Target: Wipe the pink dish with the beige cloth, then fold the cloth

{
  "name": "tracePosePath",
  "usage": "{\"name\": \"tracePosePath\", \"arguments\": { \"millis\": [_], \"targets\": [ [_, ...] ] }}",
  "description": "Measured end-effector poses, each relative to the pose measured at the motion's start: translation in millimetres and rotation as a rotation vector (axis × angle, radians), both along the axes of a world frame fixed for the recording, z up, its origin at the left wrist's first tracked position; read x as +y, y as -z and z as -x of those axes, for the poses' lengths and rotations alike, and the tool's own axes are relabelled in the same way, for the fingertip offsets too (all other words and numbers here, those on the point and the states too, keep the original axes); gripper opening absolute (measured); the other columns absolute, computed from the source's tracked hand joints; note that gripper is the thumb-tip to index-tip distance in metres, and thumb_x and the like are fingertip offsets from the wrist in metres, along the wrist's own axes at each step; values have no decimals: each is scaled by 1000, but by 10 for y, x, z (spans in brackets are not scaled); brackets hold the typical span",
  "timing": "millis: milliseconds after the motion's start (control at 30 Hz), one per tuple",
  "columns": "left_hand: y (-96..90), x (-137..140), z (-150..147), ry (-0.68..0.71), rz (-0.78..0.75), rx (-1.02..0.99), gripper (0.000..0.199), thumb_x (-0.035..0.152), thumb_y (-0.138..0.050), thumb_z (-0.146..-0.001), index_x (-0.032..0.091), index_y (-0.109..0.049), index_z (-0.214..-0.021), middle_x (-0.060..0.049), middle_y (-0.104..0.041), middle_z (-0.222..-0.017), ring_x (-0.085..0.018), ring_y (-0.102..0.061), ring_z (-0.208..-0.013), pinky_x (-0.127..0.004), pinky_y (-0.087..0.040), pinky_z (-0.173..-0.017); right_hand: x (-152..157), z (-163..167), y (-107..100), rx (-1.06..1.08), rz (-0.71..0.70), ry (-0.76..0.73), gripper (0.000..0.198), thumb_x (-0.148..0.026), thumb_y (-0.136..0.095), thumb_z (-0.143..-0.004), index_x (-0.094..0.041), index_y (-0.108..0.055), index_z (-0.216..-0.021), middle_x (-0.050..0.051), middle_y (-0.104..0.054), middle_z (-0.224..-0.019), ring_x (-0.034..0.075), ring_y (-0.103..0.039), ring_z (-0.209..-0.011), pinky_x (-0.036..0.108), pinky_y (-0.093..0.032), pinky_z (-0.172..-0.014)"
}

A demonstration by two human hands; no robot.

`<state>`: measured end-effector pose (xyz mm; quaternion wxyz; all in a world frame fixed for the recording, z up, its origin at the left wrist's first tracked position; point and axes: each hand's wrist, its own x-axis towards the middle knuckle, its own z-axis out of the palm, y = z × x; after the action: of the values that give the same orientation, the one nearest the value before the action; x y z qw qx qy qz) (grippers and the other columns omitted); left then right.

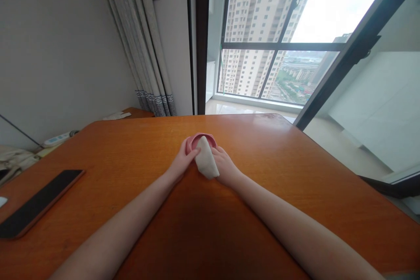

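Observation:
A small pink bowl (201,136) is tilted toward me just above or on the wooden table, its inside partly showing. My left hand (182,159) grips its left rim, with the thumb over the edge and the fingers around the outer side. At the bowl's right side, my right hand (224,166) is closed on a white cloth (206,159). The cloth rises into the bowl's mouth and hangs down over its near side. Most of the right fingers are hidden behind the cloth and bowl.
The brown wooden table (278,192) spreads around both arms. A long black mat (41,203) lies at the left. A power strip (58,139) is beyond the left edge, near a curtain (138,39). A dark-framed glass door (331,61) and window stand beyond the table.

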<state>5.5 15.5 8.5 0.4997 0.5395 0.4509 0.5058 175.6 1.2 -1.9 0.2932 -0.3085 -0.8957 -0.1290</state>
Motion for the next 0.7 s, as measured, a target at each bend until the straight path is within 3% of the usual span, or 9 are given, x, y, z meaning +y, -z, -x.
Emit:
{"name": "tracePosePath", "arguments": {
  "millis": [100,233,400,533,700],
  "targets": [
    [66,-12,-26,14,-92,39,50,36,-61,-76,20,-49,-122,-8,-56,-124,-22,-50,-117,-36,-35,-102,7,12,16,32,59,-33,11,-16,-53,-83,-18,-64,-82,7,-65,-86,20,-52,-87,34,-37,-77],
    [-38,72,85,41,-129,128,45,32,-57,-76,17,-53,-118,-9,-57,-123,-24,-49,-118,-37,-34,-103,-6,25,-53,39,99,-37,14,-17,-51,-84,-19,-65,-85,7,-67,-89,20,-54,-88,33,-38,-79],
    [-274,98,153,106,-75,203,46,30,-55,-74,16,-56,-117,-8,-63,-113,-26,-54,-108,-37,-41,-93,-17,-14,-152,46,53,-66,14,-13,-52,-81,-17,-65,-80,8,-68,-88,19,-56,-85,32,-38,-74],
    [-361,74,166,167,-53,241,46,29,-54,-71,15,-58,-115,-8,-65,-106,-26,-56,-102,-35,-44,-86,18,-63,-125,85,22,-112,13,-16,-52,-81,-18,-64,-75,7,-67,-85,18,-56,-84,32,-40,-72],
    [-408,74,211,214,1,222,47,24,-50,-69,15,-60,-114,-7,-68,-95,-25,-59,-94,-33,-46,-79,73,-104,-90,98,101,-44,17,-29,-61,-79,-19,-65,-92,7,-66,-99,19,-57,-93,32,-42,-80]
  ]
}}
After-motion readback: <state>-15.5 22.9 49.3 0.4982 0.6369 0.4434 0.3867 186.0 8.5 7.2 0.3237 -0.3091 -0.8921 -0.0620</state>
